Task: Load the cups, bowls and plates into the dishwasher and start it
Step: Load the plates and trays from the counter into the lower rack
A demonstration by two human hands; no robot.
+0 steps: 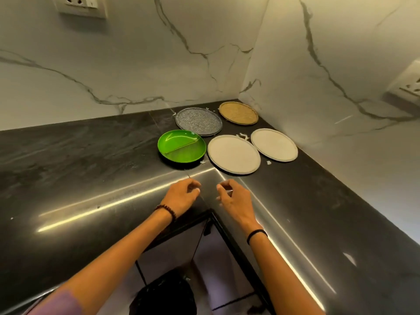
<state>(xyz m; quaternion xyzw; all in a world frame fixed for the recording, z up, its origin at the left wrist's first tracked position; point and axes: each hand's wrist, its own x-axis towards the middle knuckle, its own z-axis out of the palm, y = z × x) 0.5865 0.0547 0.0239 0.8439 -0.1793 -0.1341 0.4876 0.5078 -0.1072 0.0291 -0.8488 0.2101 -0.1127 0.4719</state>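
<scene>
Several plates lie flat in the corner of a dark counter [79, 160]. A green divided plate [181, 148] is nearest on the left, with a pale grey plate [234, 154] beside it and a second pale plate [274, 144] further right. Behind them sit a speckled grey plate [198, 121] and a woven tan plate [238, 113]. My left hand [181, 196] and my right hand [234, 198] hover over the counter's near edge, short of the plates, fingers curled and apart, holding nothing.
Marble walls [136, 64] close the corner at the back and right, each with a socket [83, 5]. Small white scraps [268, 162] lie among the plates. Below the counter edge are a dark frame [211, 223] and a black bag [166, 296].
</scene>
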